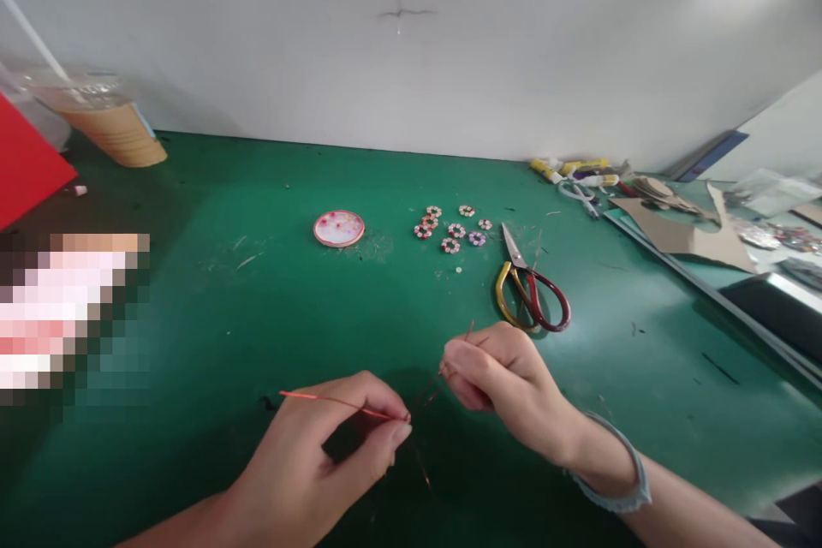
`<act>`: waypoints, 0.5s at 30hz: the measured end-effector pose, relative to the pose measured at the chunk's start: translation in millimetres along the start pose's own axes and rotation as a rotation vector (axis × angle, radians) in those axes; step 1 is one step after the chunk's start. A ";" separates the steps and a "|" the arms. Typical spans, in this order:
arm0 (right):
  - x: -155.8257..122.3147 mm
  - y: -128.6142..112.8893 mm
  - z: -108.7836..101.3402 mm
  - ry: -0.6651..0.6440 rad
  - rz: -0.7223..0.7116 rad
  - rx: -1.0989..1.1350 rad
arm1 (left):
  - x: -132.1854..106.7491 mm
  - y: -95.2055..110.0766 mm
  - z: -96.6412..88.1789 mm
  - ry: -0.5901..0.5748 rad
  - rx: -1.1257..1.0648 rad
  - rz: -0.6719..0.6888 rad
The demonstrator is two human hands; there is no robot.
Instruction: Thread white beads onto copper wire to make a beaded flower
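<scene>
Between thumb and index finger, my left hand [350, 437] pinches a thin copper-coloured wire [334, 402]; one end sticks out to the left over the hand. My right hand [507, 381], with a pale blue band on its wrist, is closed on another stretch of the wire, whose tips poke up above the thumb. Thin strands run across the small gap between the hands, and one end hangs below the left fingertips. Past the right hand lie scissors [517, 261] with one yellow and one red handle. Several small beaded rings [450, 246] sit left of the blades.
A small round pink-rimmed dish [339, 229] stands mid-table. At the left are a cup with a straw [119, 133] and a red object [29, 158]. Cardboard scraps [684, 231] and glue tubes [545, 170] lie at the right. A pale wall [411, 86] bounds the green table [308, 308].
</scene>
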State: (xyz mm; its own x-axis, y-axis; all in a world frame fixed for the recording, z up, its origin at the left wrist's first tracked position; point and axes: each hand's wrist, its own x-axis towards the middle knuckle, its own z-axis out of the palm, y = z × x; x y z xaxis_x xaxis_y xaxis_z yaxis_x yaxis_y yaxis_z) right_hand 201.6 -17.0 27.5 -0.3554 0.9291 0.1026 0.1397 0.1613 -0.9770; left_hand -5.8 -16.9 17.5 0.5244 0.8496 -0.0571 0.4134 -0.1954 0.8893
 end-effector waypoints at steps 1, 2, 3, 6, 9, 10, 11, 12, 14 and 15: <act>0.7 0.7 -0.2 0.006 -0.003 -0.018 | 0.3 0.1 0.6 -0.027 -0.068 -0.034; 1.6 1.2 -0.4 0.011 -0.005 -0.043 | 0.4 0.1 1.3 -0.056 -0.143 -0.072; 2.4 1.5 -0.7 0.015 -0.006 -0.066 | 0.3 -0.1 2.1 -0.082 -0.220 -0.105; 4.9 1.8 -2.1 0.030 0.006 -0.097 | -0.1 -0.8 3.9 -0.101 -0.414 -0.147; 6.3 0.4 -3.3 0.038 0.022 -0.127 | 0.0 -0.3 4.4 -0.101 -0.479 -0.178; 6.5 -0.5 -3.3 0.026 0.034 -0.133 | 0.1 0.2 4.2 -0.093 -0.481 -0.192; 6.6 -1.7 -3.0 0.000 0.055 -0.135 | 0.3 0.8 4.0 -0.089 -0.481 -0.203; 6.6 -3.0 -2.4 -0.038 0.084 -0.132 | 0.5 1.5 3.8 -0.085 -0.481 -0.211; 6.5 -5.5 0.0 -0.137 0.157 -0.114 | 1.2 2.9 3.4 -0.089 -0.483 -0.224; 6.3 -6.3 1.6 -0.179 0.189 -0.100 | 1.7 3.5 3.3 -0.093 -0.484 -0.228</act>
State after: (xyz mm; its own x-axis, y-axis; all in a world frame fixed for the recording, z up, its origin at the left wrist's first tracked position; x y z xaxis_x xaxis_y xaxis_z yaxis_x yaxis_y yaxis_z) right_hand 197.0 -12.7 33.9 -0.4707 0.8737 -0.1231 0.3061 0.0309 -0.9515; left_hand -1.0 -17.8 19.0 0.5345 0.7927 -0.2931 0.1457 0.2551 0.9559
